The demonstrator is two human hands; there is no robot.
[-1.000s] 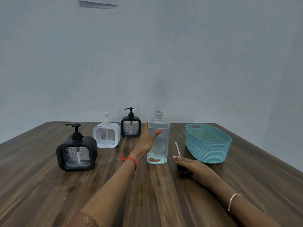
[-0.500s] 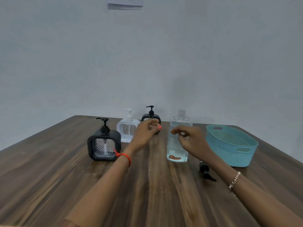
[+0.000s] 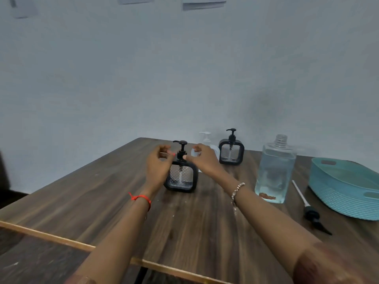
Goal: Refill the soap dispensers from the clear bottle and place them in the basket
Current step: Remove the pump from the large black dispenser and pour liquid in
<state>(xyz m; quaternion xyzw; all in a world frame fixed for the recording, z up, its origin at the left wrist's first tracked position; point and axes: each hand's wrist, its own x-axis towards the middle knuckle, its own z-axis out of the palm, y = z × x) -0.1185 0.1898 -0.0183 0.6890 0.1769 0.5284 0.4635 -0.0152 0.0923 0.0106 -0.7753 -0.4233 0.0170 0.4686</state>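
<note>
A black square soap dispenser [image 3: 181, 178] with a black pump stands in the middle of the wooden table. My left hand [image 3: 159, 163] is at its left shoulder with curled fingers close to the pump neck. My right hand [image 3: 203, 159] reaches in from the right, fingers spread, its thumb touching the pump collar. Neither hand has closed on it. Behind my right hand, a white dispenser [image 3: 205, 137] is mostly hidden. A second black dispenser [image 3: 231, 153] stands farther back. The clear bottle [image 3: 275, 171], uncapped and partly full, stands to the right. The teal basket [image 3: 344, 191] is at the far right.
The bottle's black pump cap [image 3: 309, 210] with its white tube lies on the table [image 3: 201, 222] between the bottle and the basket. A light wooden strip marks the table's near edge. A pale wall rises close behind the table.
Both hands moved left from the clear bottle to the near black dispenser. My right hand left the pump cap lying on the table. The camera view swung left.
</note>
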